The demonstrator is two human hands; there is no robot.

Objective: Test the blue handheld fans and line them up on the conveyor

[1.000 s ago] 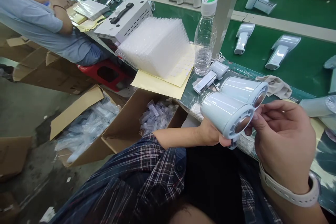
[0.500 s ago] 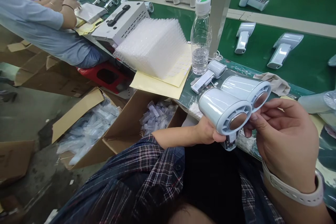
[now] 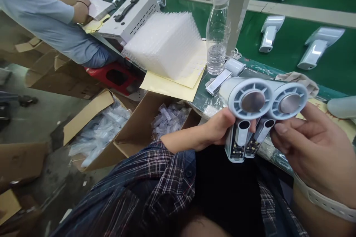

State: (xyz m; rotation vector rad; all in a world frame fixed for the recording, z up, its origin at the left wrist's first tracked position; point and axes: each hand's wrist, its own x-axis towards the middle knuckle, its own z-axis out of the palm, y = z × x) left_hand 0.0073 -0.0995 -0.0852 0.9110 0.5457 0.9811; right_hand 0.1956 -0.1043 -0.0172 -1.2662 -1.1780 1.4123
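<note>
Two light-blue, hair-dryer-shaped devices are held side by side in front of me. The left device [image 3: 236,98] and the right device [image 3: 302,98] both face me with a ribbed ring around a metal disc. Circuit boards show in their open handles, which point down. My left hand [image 3: 215,129] is closed around the left device from its left side, with a fingertip showing between the two handles. My right hand [image 3: 319,140] is closed at the right device's edge, thumb in front and fingers partly hidden behind. Another such device [image 3: 226,76] lies on the bench just behind them.
A half-filled water bottle [image 3: 217,37] stands behind, beside a post. Left are a bubble-wrap stack [image 3: 167,44], yellow sheets [image 3: 167,87] and a white metal box [image 3: 129,16]. Cartons [image 3: 133,129] of plastic parts stand below. A co-worker [image 3: 55,18] sits left. More devices [image 3: 319,46] lie on the green belt.
The two devices have turned so their round fronts and open handles face me. They and my right hand have moved slightly right.
</note>
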